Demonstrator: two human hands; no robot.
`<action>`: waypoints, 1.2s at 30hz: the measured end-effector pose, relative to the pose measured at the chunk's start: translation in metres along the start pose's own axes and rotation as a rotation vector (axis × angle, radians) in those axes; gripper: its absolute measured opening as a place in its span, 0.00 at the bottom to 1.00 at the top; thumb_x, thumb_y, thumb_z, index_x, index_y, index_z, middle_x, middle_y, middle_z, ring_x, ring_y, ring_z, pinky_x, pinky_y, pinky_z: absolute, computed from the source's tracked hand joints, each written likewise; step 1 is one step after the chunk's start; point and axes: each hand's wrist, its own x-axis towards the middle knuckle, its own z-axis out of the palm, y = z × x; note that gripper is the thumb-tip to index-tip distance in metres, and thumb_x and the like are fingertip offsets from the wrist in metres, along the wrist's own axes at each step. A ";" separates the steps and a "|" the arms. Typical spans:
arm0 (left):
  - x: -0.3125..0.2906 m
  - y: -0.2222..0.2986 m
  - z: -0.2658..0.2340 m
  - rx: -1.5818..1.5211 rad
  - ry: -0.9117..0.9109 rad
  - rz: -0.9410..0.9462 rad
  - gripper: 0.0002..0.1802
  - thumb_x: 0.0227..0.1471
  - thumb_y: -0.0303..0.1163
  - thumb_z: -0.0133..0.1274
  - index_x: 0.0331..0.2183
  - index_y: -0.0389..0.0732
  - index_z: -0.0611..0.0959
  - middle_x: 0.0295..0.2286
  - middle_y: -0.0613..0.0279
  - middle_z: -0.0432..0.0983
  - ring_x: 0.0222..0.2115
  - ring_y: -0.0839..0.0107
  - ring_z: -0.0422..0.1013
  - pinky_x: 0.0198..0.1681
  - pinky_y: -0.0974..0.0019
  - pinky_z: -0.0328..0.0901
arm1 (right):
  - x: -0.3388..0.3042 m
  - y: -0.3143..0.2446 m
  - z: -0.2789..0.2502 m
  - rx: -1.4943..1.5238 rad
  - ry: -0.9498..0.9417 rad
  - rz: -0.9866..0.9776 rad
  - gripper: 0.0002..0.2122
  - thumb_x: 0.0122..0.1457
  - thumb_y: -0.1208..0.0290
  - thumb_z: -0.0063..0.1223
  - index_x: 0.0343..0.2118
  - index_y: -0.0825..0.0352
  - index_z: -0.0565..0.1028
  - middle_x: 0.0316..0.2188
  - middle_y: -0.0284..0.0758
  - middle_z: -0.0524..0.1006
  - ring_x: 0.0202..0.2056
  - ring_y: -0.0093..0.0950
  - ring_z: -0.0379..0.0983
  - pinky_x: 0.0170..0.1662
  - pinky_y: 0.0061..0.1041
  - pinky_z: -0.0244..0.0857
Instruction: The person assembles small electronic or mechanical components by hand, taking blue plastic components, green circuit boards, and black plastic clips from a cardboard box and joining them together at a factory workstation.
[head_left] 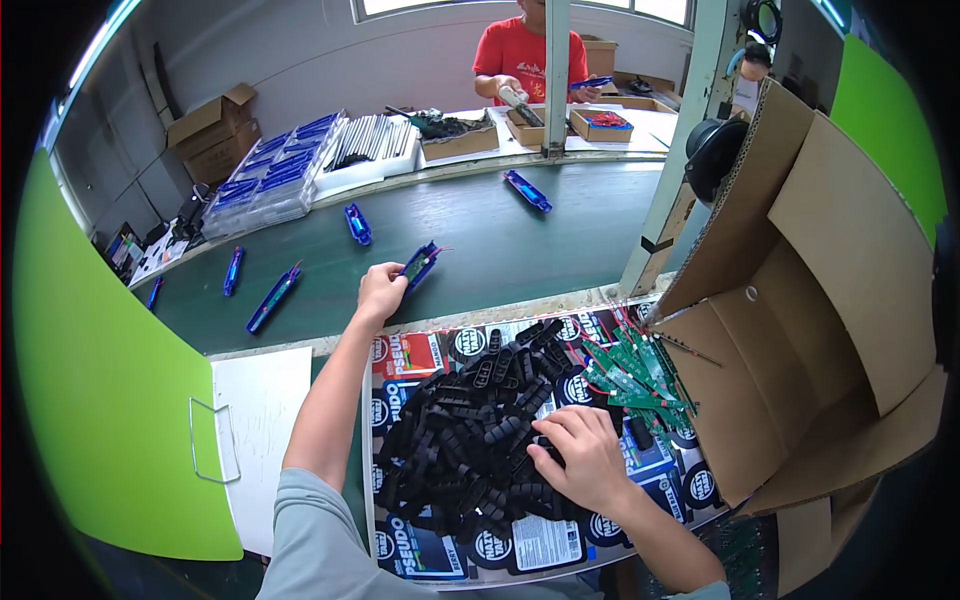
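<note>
My left hand (382, 292) reaches out over the near edge of the green conveyor belt. It is closed on a blue plastic housing (421, 264) that has a green circuit board inside and thin red wires at its far end. My right hand (588, 458) is over the right side of a pile of black ribbed plastic pieces (455, 430). Its thumb and fingers are curled round one black piece (545, 447), which they partly hide. Green circuit boards with red wires (640, 372) lie in a heap beyond my right hand.
Several blue housings (272, 298) lie spread along the conveyor belt (480, 225). An open cardboard box (725, 385) stands at the right, by a pale post (660, 225). Green panels (120, 380) flank both sides. Across the belt, a person in red (497, 55) handles parts near trays and boxes.
</note>
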 end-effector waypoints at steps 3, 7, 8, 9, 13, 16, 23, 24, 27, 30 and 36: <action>0.019 -0.005 0.002 0.157 -0.011 0.056 0.18 0.50 0.33 0.55 0.43 0.39 0.88 0.36 0.47 0.84 0.38 0.55 0.80 0.46 0.56 0.72 | 0.003 0.002 -0.003 -0.001 -0.003 0.002 0.14 0.55 0.64 0.64 0.40 0.67 0.81 0.38 0.35 0.78 0.45 0.35 0.73 0.51 0.36 0.62; 0.024 -0.009 0.005 0.313 0.017 0.135 0.19 0.52 0.37 0.57 0.46 0.41 0.86 0.38 0.48 0.81 0.43 0.53 0.77 0.49 0.54 0.69 | 0.002 0.003 -0.004 0.012 0.001 0.026 0.13 0.55 0.64 0.64 0.39 0.67 0.81 0.35 0.35 0.79 0.43 0.35 0.73 0.50 0.36 0.62; 0.023 -0.014 -0.001 0.312 0.015 0.133 0.19 0.52 0.37 0.57 0.46 0.41 0.86 0.38 0.48 0.81 0.43 0.53 0.77 0.49 0.54 0.69 | 0.001 0.003 -0.005 0.015 0.001 0.032 0.13 0.55 0.64 0.64 0.38 0.67 0.81 0.35 0.35 0.79 0.42 0.35 0.73 0.49 0.36 0.62; 0.020 -0.016 -0.005 0.328 0.021 0.139 0.21 0.52 0.38 0.57 0.47 0.41 0.86 0.39 0.48 0.79 0.44 0.53 0.76 0.49 0.54 0.69 | 0.002 0.002 -0.005 0.023 0.012 0.031 0.12 0.55 0.64 0.65 0.37 0.67 0.81 0.34 0.35 0.78 0.42 0.35 0.73 0.49 0.36 0.62; 0.000 -0.035 -0.032 0.354 0.170 0.286 0.18 0.55 0.35 0.57 0.46 0.37 0.85 0.41 0.50 0.78 0.45 0.53 0.73 0.51 0.54 0.67 | 0.000 0.003 -0.001 0.032 0.016 0.013 0.11 0.52 0.63 0.67 0.33 0.65 0.81 0.34 0.33 0.79 0.40 0.34 0.74 0.48 0.35 0.62; -0.051 -0.011 -0.047 0.335 0.266 0.461 0.12 0.55 0.27 0.55 0.41 0.36 0.85 0.40 0.52 0.78 0.46 0.54 0.71 0.52 0.56 0.65 | 0.002 0.003 -0.002 0.064 -0.014 -0.003 0.12 0.53 0.62 0.66 0.34 0.65 0.81 0.34 0.32 0.79 0.42 0.33 0.73 0.49 0.35 0.62; -0.158 0.041 -0.035 -0.149 -0.254 0.431 0.16 0.58 0.29 0.56 0.48 0.33 0.83 0.49 0.48 0.77 0.51 0.55 0.73 0.56 0.59 0.65 | 0.000 0.005 -0.004 0.031 -0.026 0.015 0.14 0.50 0.63 0.67 0.36 0.66 0.80 0.36 0.35 0.77 0.42 0.35 0.73 0.50 0.36 0.61; -0.164 0.045 -0.033 -0.152 -0.276 0.469 0.18 0.58 0.29 0.56 0.49 0.33 0.82 0.51 0.48 0.76 0.53 0.54 0.72 0.57 0.59 0.64 | 0.000 0.007 -0.005 0.031 -0.022 0.014 0.14 0.51 0.62 0.66 0.36 0.66 0.80 0.36 0.35 0.77 0.42 0.35 0.72 0.50 0.36 0.61; -0.175 0.051 -0.036 -0.128 -0.348 0.543 0.21 0.60 0.34 0.55 0.51 0.33 0.81 0.54 0.48 0.75 0.56 0.54 0.70 0.61 0.58 0.61 | 0.001 0.009 0.001 0.037 0.036 0.010 0.14 0.53 0.63 0.66 0.37 0.67 0.79 0.36 0.35 0.77 0.42 0.35 0.73 0.49 0.37 0.63; -0.182 0.051 -0.033 -0.212 -0.450 0.530 0.24 0.59 0.37 0.53 0.53 0.33 0.79 0.56 0.48 0.73 0.58 0.55 0.69 0.63 0.57 0.58 | 0.004 0.008 -0.002 0.153 0.098 0.007 0.14 0.54 0.65 0.67 0.38 0.67 0.78 0.38 0.38 0.77 0.43 0.38 0.73 0.49 0.37 0.65; -0.180 0.041 -0.033 -0.388 -0.473 0.451 0.24 0.60 0.37 0.52 0.53 0.32 0.80 0.54 0.49 0.76 0.57 0.59 0.69 0.64 0.59 0.57 | -0.016 -0.009 -0.053 0.179 0.047 0.165 0.22 0.54 0.63 0.68 0.47 0.73 0.76 0.50 0.47 0.75 0.53 0.46 0.71 0.58 0.41 0.64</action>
